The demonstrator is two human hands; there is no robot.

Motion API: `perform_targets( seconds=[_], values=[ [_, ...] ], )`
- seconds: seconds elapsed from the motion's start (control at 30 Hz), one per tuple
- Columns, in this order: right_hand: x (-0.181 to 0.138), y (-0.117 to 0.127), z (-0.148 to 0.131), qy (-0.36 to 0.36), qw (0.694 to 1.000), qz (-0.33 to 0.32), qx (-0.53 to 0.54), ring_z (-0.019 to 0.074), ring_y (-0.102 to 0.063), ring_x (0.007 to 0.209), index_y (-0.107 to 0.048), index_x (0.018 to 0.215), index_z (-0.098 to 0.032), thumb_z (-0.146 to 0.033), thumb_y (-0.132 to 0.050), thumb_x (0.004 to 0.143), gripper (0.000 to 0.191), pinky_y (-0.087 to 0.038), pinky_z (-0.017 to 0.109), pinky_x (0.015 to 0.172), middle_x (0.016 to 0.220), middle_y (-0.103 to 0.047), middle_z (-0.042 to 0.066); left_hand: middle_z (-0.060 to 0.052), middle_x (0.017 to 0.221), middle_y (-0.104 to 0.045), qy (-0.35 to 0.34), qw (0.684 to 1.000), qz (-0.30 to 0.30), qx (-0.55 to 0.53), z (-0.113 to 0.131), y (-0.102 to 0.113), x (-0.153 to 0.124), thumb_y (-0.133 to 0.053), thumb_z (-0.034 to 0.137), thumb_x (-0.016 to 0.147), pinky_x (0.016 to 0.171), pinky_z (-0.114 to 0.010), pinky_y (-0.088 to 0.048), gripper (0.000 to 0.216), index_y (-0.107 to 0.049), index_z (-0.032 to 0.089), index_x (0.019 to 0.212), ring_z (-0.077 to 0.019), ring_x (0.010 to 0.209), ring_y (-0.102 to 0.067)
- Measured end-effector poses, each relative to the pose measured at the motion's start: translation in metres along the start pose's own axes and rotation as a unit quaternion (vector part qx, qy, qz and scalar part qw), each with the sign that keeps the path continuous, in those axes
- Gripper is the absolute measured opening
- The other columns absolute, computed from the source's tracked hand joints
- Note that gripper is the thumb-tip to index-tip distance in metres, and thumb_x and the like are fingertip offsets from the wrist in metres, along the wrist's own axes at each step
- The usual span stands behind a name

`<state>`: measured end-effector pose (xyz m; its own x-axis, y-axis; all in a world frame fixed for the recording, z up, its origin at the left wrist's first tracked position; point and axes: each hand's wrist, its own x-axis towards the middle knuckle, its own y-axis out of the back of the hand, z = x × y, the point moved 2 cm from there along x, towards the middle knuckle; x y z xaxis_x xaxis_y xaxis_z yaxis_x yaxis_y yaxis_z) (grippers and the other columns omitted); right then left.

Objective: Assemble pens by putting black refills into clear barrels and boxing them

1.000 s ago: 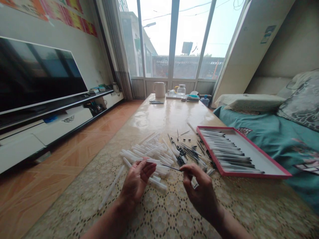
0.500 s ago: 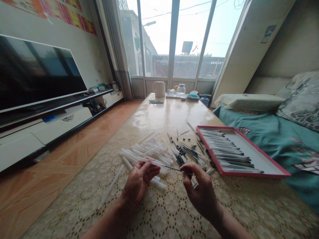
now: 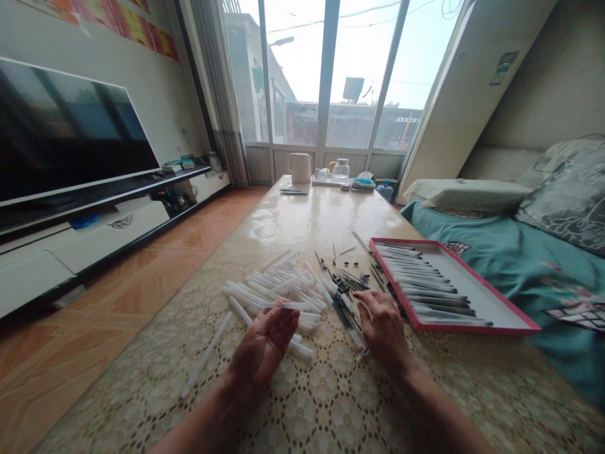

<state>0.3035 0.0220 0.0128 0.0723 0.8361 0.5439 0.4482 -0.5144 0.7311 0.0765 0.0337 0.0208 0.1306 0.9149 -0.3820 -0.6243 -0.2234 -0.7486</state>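
My left hand (image 3: 267, 337) is closed, pinching a translucent white pen barrel (image 3: 295, 306) between thumb and fingers above a heap of similar barrels (image 3: 283, 280). My right hand (image 3: 385, 325) hovers over the loose black pen parts (image 3: 347, 284), its thumb and index finger apart with nothing visible between them. Thin dark refills (image 3: 362, 279) and small black caps lie in that pile, partly hidden by the hand. Whether a refill sits inside the held barrel I cannot make out.
To the right, a red-rimmed tray (image 3: 477, 284) holds a row of pens (image 3: 425, 284). One lone barrel (image 3: 207, 356) lies left of the heap. At the table's far end stand a beige jug (image 3: 300, 169) and a glass pot (image 3: 341, 169). A sofa (image 3: 454, 236) borders the right side.
My right hand has let go of the dark refill it held at the barrel's end and moved up and slightly right over the black parts. My left hand still holds the barrel.
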Motion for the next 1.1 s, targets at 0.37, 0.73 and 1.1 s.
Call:
perform_targets(
  seconds=[0.37, 0.73, 1.1],
  values=[
    [-0.003, -0.018, -0.001, -0.011, 0.996, -0.046, -0.072, 0.0269, -0.052, 0.111, -0.055, 0.123, -0.014, -0.014, -0.044, 0.089, 0.035, -0.037, 0.039, 0.088, 0.119, -0.062, 0.013, -0.007, 0.07, -0.071, 0.008, 0.999, -0.035, 0.022, -0.004, 0.003, 0.002, -0.051, 0.004, 0.084, 0.061, -0.023, -0.059, 0.015, -0.064, 0.011, 0.08, -0.0159, 0.064, -0.071],
    [0.021, 0.002, 0.003, -0.057, 0.988, -0.14, 0.016, 0.0195, -0.06, 0.094, -0.059, 0.108, -0.011, -0.009, -0.044, 0.083, 0.029, -0.046, 0.026, 0.083, 0.104, -0.063, 0.013, -0.008, 0.069, -0.071, -0.004, 0.999, -0.017, 0.036, -0.004, 0.004, 0.002, -0.05, 0.002, 0.085, 0.063, -0.025, -0.059, 0.017, -0.063, 0.011, 0.078, -0.0173, 0.065, -0.071],
    [0.045, -0.017, 0.012, -0.012, 0.986, -0.158, -0.045, 0.0208, -0.06, 0.086, -0.063, 0.097, -0.016, -0.006, -0.048, 0.082, 0.023, -0.041, 0.027, 0.074, 0.096, -0.063, 0.011, -0.007, 0.068, -0.071, -0.002, 0.999, -0.025, 0.044, -0.002, 0.003, 0.002, -0.052, 0.001, 0.083, 0.062, -0.024, -0.058, 0.015, -0.062, 0.011, 0.079, -0.016, 0.063, -0.07]
  ],
)
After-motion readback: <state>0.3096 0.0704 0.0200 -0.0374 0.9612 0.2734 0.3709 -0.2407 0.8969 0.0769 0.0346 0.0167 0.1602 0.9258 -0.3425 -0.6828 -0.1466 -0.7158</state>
